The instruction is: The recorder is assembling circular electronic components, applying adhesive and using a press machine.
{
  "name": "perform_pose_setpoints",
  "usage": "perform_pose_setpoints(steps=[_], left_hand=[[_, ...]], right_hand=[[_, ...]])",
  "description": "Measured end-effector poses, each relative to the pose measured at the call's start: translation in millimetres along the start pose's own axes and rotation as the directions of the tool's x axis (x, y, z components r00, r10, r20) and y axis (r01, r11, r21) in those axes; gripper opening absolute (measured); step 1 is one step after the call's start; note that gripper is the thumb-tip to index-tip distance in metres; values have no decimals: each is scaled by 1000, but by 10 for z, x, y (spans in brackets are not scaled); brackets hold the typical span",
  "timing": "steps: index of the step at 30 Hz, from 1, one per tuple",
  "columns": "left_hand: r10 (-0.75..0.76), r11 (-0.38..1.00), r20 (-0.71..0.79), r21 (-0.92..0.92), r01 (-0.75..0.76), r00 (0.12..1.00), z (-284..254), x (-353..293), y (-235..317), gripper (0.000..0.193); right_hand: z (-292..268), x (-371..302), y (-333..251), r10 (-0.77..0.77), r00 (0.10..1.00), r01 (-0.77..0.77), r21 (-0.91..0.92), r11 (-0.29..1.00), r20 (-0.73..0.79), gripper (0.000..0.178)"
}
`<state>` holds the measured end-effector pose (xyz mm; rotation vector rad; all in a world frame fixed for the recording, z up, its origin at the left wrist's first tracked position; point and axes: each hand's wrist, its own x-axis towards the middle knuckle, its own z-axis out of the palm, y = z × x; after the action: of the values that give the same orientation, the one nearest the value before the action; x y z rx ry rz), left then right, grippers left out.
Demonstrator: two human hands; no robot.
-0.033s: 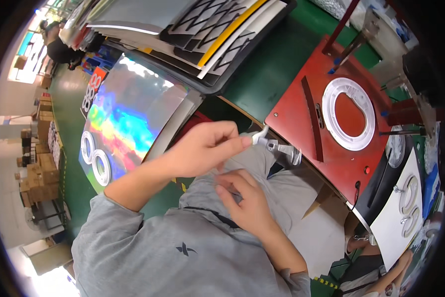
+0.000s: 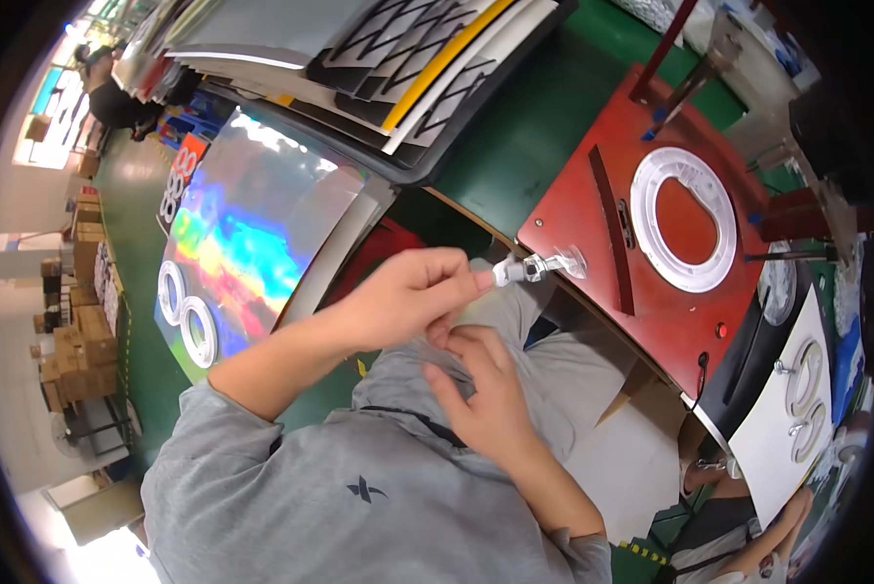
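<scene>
My left hand (image 2: 413,297) is closed in a pinch, thumb against finger, on a small white and shiny clear piece (image 2: 534,268). Its exact kind is hard to make out. The piece's far end sticks out to the right, over the near edge of the red board (image 2: 578,229). Just below, my right hand (image 2: 491,399) has its thumb and forefinger apart and nothing visible between them. Its fingertips come up close to the left hand's fingers; whether they touch is unclear. A white plastic ring-shaped frame (image 2: 648,224) lies on the red board.
A shiny rainbow sheet (image 2: 291,209) at left bears two joined white rings (image 2: 198,331). Behind stands a black tray (image 2: 432,173) of stacked sheets. At right, a white panel (image 2: 768,448) with rings stands near another person's arm (image 2: 778,535). Cartons (image 2: 91,336) line the far left.
The small piece has swung from pointing downward right to nearly level, its far end slightly raised. My right hand's fingers have moved up a little toward the left hand.
</scene>
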<state>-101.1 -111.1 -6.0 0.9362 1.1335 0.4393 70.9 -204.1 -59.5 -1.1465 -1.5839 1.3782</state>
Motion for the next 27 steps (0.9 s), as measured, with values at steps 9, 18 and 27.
perform_pose_setpoints(steps=[9,18,27], left_hand=[[-251,803,107,-532,269,962,70,274,-327,45],[312,830,-64,504,-239,948,6,318,-361,17],[400,892,381,47,-450,833,244,320,-253,32]], right_hand=[[23,-209,185,-82,996,74,-211,975,-27,28],[-471,-418,-1,204,911,-54,386,921,-359,44],[-849,-434,-3,128,910,242,756,608,-394,58]])
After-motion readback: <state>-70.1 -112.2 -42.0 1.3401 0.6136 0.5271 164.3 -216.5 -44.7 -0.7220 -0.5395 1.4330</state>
